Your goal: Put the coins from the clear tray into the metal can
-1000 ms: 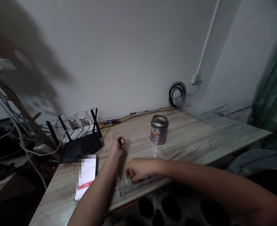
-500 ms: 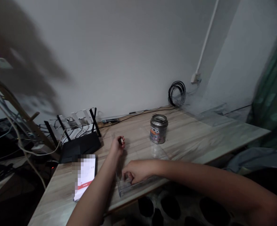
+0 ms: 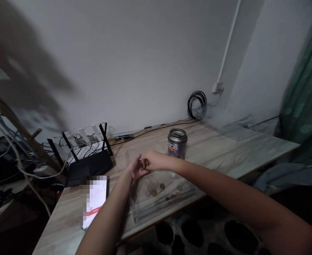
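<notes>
My left hand (image 3: 136, 168) is palm up above the left part of a clear plastic tray (image 3: 135, 214), its thumb raised and fingers apart. Over that palm, my right hand (image 3: 152, 161) pinches a small dark coin (image 3: 144, 167) at its fingertips. Whether anything lies in the left palm is hidden. Several coins lie scattered in the tray, among them a gold-coloured coin (image 3: 153, 192) and a dark coin (image 3: 162, 186). Just behind the right wrist stands a metal can (image 3: 177, 141) with a slot in its lid and a printed label.
A phone (image 3: 96, 202) with a lit screen lies left of my left forearm. Behind it is a black router (image 3: 90, 166) with upright antennas and tangled cables. A coiled black cable (image 3: 197, 105) leans on the wall. The wooden table's front edge runs beneath my right forearm.
My right hand has risen from the tray to my left hand, uncovering the coins. My left hand has uncurled and come slightly nearer to me.
</notes>
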The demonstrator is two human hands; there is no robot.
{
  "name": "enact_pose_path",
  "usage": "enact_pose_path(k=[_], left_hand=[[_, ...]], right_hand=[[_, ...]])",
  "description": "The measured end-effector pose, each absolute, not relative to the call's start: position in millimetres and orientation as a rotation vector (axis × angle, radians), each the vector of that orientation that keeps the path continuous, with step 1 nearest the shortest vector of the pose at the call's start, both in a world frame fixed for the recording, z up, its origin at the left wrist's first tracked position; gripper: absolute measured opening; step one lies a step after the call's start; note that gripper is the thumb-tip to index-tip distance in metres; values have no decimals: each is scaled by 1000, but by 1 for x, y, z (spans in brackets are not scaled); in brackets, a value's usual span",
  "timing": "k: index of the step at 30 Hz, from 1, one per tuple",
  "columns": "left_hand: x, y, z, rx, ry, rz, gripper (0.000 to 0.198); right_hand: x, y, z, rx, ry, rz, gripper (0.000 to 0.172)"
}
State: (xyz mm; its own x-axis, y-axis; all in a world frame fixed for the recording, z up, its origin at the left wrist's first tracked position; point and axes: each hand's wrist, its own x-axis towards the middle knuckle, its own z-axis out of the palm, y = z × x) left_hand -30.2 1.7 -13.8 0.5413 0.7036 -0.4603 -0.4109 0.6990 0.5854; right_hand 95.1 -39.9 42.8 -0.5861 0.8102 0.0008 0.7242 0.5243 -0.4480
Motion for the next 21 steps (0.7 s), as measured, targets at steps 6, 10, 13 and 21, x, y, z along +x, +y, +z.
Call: enact_pose_path(k=[6, 10, 13, 21], left_hand=[[-32, 5, -13, 578, 771, 407, 27], [-32, 7, -14, 552, 809, 587, 20], [-33, 8, -16, 534, 805, 631, 21], [-33, 10, -19, 582, 771, 567, 15]], right_hand=[[110, -33, 40, -1303, -2299, 429, 14], [116, -57, 12, -1323, -2474, 541, 17], [112, -75, -6, -1304, -2598, 721, 33], [84, -86, -10, -1300, -2665, 717, 15]])
